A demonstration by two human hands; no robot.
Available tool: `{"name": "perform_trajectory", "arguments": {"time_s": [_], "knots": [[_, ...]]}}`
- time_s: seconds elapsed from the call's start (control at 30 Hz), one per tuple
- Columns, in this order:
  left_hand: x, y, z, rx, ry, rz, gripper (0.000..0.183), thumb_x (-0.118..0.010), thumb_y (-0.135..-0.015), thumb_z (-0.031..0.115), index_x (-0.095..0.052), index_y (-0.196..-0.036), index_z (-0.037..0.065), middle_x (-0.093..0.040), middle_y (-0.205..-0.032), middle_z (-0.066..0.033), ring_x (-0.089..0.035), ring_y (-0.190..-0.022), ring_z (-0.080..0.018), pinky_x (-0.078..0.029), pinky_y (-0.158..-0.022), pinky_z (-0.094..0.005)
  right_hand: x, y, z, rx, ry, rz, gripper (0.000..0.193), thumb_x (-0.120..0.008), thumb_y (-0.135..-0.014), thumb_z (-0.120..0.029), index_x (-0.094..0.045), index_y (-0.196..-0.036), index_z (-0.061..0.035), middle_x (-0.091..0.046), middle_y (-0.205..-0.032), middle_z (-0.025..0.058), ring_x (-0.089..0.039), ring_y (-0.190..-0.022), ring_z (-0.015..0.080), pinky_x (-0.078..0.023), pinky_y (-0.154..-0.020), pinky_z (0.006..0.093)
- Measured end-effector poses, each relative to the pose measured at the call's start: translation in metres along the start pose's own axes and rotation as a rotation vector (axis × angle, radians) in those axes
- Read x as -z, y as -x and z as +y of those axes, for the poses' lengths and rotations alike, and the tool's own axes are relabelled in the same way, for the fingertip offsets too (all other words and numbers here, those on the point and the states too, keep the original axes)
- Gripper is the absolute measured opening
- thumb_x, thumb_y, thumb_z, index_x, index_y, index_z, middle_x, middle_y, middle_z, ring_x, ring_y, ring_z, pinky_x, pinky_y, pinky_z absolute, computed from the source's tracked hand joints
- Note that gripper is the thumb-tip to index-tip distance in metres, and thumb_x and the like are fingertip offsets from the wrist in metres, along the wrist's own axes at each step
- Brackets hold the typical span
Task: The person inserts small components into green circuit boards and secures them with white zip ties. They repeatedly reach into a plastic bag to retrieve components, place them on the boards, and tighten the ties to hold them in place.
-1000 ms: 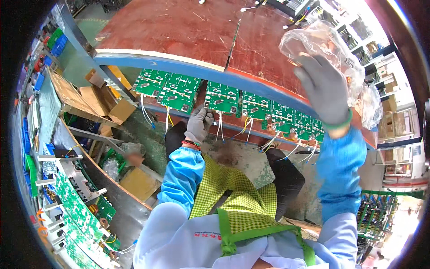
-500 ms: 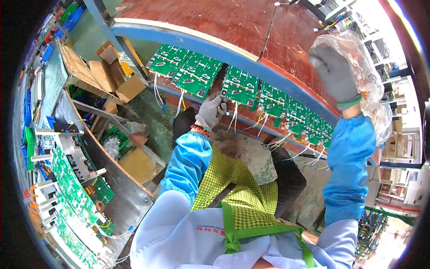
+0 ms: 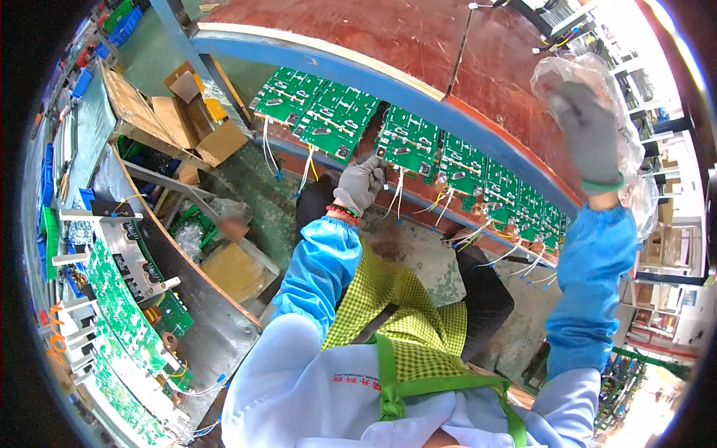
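Observation:
My left hand (image 3: 360,184), in a grey glove, is at the lower left corner of a green circuit board (image 3: 408,140). Its fingers are curled closed, and whatever they may hold is too small to make out. White wires hang from the board's near edge. Higher up at the right, my gloved right hand (image 3: 586,136) is over a clear plastic bag (image 3: 624,119). Motion smears its fingers, so I cannot see whether it grips anything. More green boards (image 3: 337,119) stand in a row on the lower shelf, with wires dangling from them.
A blue beam (image 3: 328,61) runs above the boards, below a red-brown bench top (image 3: 358,30). On the left are open cardboard boxes (image 3: 216,142) and a grey worktop (image 3: 216,328) bearing a rack of boards. Plastic-wrapped stuff and shelving stand at the right.
My right hand has shifted slightly right and down beside the bag and is now blurred. The left hand stays at the board's corner, its fingers a little lower. The whole view has shifted slightly.

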State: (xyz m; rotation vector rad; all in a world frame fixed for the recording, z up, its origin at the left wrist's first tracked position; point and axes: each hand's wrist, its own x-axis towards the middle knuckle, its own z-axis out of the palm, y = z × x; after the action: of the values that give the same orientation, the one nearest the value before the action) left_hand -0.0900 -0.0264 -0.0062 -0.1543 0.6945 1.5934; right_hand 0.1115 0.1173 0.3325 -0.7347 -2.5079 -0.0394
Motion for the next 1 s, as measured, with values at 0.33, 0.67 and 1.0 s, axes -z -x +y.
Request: {"name": "perform_trajectory", "arguments": {"time_s": [0.33, 0.67, 1.0], "knots": [[0.003, 0.001, 0.005, 0.058, 0.195, -0.075, 0.017, -0.048, -0.096, 0.006, -0.053, -0.11, -0.001, -0.056, -0.087, -0.0056, -0.055, -0.07, -0.009, -0.047, -0.05, -0.0132, -0.084, 0.096, -0.136, -0.079, -0.587, -0.136, 0.011, -0.061, -0.084, -0.01, -0.061, -0.094, -0.0057, -0.059, -0.082, 0.0122, -0.06, -0.078, 0.0287, -0.048, -0.068, 0.0375], [-0.005, 0.001, 0.008, 0.074, 0.093, -0.058, 0.02, -0.048, -0.096, 0.015, -0.061, -0.1, 0.0, -0.062, -0.081, -0.0062, -0.055, -0.061, -0.0082, -0.046, -0.05, -0.0149, -0.229, 0.104, -0.098, -0.401, -0.599, -0.084, 0.013, -0.058, -0.085, -0.008, -0.061, -0.096, -0.0033, -0.063, -0.087, 0.0156, -0.061, -0.08, 0.034, -0.049, -0.07, 0.0388], [-0.003, 0.005, 0.011, -0.355, -0.438, -0.263, 0.024, -0.044, -0.095, 0.019, -0.061, -0.105, 0.005, -0.065, -0.087, -0.0068, -0.063, -0.077, -0.0205, -0.053, -0.066, -0.0291, -0.244, 0.102, -0.097, -0.29, -0.437, -0.205, 0.016, -0.056, -0.086, -0.018, -0.062, -0.093, -0.0036, -0.064, -0.087, 0.017, -0.062, -0.083, 0.0353, -0.049, -0.072, 0.041]]}}
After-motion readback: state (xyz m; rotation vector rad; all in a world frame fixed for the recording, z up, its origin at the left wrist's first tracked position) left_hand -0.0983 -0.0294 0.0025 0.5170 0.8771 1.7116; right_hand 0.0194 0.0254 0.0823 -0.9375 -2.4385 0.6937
